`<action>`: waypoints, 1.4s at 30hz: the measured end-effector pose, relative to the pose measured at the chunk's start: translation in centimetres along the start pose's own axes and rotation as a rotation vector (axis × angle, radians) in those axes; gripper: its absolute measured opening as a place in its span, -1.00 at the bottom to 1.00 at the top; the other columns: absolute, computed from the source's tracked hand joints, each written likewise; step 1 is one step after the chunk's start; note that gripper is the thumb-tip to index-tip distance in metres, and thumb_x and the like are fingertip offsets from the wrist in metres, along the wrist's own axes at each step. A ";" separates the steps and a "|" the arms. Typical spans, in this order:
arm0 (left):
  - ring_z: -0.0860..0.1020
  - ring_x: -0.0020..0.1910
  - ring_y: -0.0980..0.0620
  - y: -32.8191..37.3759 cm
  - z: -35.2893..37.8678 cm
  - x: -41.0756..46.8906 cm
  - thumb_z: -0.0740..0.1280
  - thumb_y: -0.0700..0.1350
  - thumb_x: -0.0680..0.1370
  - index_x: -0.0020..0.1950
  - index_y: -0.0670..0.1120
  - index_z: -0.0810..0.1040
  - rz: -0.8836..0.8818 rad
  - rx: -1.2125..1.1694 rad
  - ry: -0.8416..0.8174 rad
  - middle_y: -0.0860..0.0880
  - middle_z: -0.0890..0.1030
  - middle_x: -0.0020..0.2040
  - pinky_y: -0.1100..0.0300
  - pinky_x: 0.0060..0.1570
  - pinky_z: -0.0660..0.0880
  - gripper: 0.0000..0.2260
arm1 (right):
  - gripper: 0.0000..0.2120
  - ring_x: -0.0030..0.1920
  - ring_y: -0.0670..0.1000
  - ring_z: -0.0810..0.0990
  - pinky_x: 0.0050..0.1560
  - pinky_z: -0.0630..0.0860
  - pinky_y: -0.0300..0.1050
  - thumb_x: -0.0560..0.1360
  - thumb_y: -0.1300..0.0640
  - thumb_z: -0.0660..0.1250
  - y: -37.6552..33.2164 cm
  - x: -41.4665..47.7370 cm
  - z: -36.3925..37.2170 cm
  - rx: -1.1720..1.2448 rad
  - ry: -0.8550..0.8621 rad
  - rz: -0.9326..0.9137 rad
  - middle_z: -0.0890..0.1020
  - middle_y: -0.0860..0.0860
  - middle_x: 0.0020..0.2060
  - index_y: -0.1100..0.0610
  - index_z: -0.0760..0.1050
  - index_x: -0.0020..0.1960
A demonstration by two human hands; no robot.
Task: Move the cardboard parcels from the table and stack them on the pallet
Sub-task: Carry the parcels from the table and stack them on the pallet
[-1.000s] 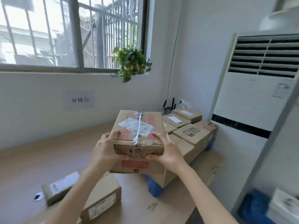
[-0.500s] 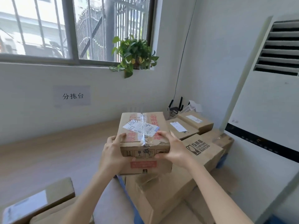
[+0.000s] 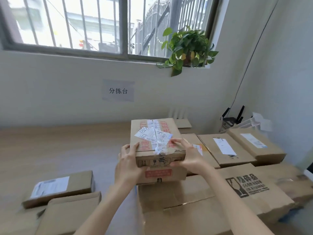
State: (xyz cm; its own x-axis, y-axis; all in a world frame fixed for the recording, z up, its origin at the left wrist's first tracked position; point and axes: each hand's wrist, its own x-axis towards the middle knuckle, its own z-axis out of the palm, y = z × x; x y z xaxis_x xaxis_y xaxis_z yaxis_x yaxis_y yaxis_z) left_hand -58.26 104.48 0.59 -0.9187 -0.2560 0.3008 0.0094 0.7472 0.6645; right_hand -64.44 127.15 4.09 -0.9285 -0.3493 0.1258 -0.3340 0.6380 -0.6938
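I hold a taped cardboard parcel (image 3: 156, 141) with a torn white label and red print, one hand at each near corner. My left hand (image 3: 128, 164) grips its left side, and my right hand (image 3: 188, 156) grips the right, thumb on the top. The parcel sits low over a large flat carton (image 3: 211, 199) with a black fragile mark; whether it touches is unclear. Behind and to the right lie three more stacked parcels (image 3: 225, 150). A blue pallet edge (image 3: 288, 216) shows under the stack at lower right. Two parcels (image 3: 59, 189) lie on the wooden table (image 3: 50, 150) at left.
A wall with a paper sign (image 3: 118, 91) and a barred window stands behind the table. A potted plant (image 3: 188, 48) sits on the sill. A black router (image 3: 232, 118) and a hanging cable are in the right corner.
I have stepped closer to the stack, bringing the parcel down and forward until it sits over the large fragile-marked carton. Both hands keep their grip.
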 end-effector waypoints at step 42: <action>0.35 0.33 0.02 1.1 2.1 -0.2 0.52 0.00 0.39 0.54 0.05 0.13 -0.112 0.069 -0.049 0.04 0.25 0.42 0.03 0.19 0.45 -0.17 | -0.19 0.56 -0.01 -0.04 0.44 0.14 0.01 0.34 -0.13 0.53 3.8 2.2 -1.1 -0.010 -0.113 -0.125 -0.05 0.06 0.57 -0.15 0.20 0.47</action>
State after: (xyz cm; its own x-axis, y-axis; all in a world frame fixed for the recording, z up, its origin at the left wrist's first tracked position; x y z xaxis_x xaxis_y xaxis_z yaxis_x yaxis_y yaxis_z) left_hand -58.87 106.62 -0.15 -0.9305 -0.3116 0.1927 -0.1202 0.7566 0.6427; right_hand -67.92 129.58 2.47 -0.8555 -0.5013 0.1298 -0.4481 0.5912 -0.6706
